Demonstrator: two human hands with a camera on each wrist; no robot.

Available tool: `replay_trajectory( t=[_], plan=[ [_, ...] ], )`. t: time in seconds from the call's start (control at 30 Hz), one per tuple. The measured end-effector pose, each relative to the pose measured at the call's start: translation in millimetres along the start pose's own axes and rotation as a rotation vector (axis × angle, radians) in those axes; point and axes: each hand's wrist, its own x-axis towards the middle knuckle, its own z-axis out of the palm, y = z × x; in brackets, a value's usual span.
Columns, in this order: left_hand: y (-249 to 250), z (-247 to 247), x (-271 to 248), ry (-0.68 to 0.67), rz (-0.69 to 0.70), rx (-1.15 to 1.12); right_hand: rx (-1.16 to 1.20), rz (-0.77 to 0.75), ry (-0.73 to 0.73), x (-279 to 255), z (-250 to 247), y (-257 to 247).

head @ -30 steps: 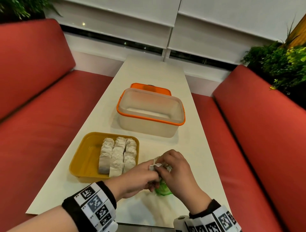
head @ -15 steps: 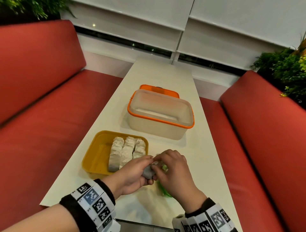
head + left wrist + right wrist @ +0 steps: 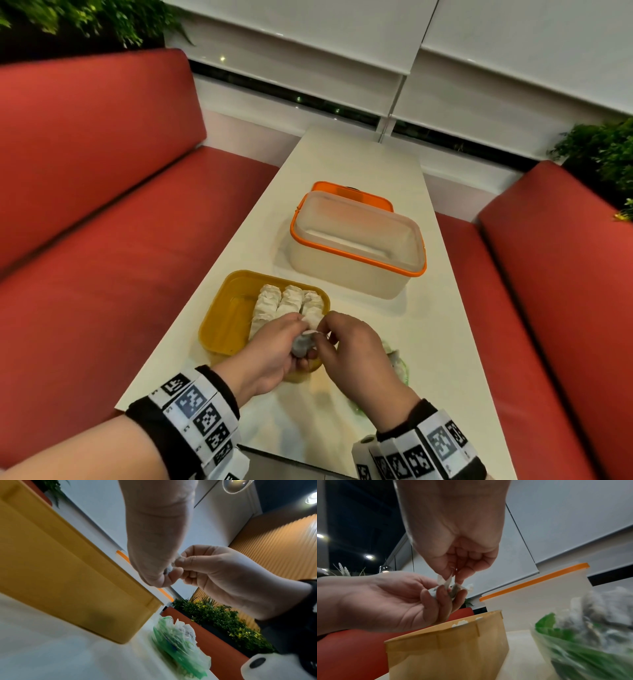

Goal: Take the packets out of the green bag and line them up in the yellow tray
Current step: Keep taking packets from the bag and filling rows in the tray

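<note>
A yellow tray (image 3: pixel 222 315) (image 3: pixel 72 574) (image 3: pixel 447 642) sits near the table's front left, with rows of white packets (image 3: pixel 287 305) lined up along its right side. My left hand (image 3: pixel 274 346) (image 3: pixel 412 601) grips one grey-white packet (image 3: pixel 303 342) (image 3: pixel 452 591) just above the tray's near right corner. My right hand (image 3: pixel 346 342) (image 3: pixel 460 563) (image 3: pixel 214 573) pinches the packet's paper end from the right. The green bag (image 3: pixel 399 363) (image 3: pixel 178 647) (image 3: pixel 587 639) lies crumpled on the table under my right wrist, with packets still inside it.
A translucent box with an orange rim (image 3: pixel 356 246) stands behind the tray, its orange lid (image 3: pixel 349 192) behind it. Red bench seats (image 3: pixel 102 274) flank the narrow white table (image 3: pixel 445 342) on both sides. Plants (image 3: pixel 603 154) stand at the back corners.
Both hands have lifted a packet away from the green bag and carried it left, to the tray's near right corner. The bag now lies uncovered beside the right wrist.
</note>
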Motion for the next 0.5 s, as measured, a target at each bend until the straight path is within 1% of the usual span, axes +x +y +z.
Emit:
replay_trajectory(
  t=[0.23, 0.33, 0.43, 0.5],
  plan=[
    [1.4, -15.7, -3.9, 0.176, 0.219, 0.218, 0.109, 0.069, -0.096, 17.4, 2.6, -27.4],
    [4.2, -27.5, -4.6, 0.277, 0.315, 0.325, 0.191, 0.154, -0.097, 26.9, 4.4, -32.7],
    [8.2, -40.6, -6.1, 0.344, 0.385, 0.479, 0.16, 0.167, -0.108, 36.1, 3.9, -33.6],
    [12.9, -49.5, -8.9, 0.376, 0.403, 0.508, 0.117, 0.147, -0.129, 41.6, 2.4, -35.3]
  ],
)
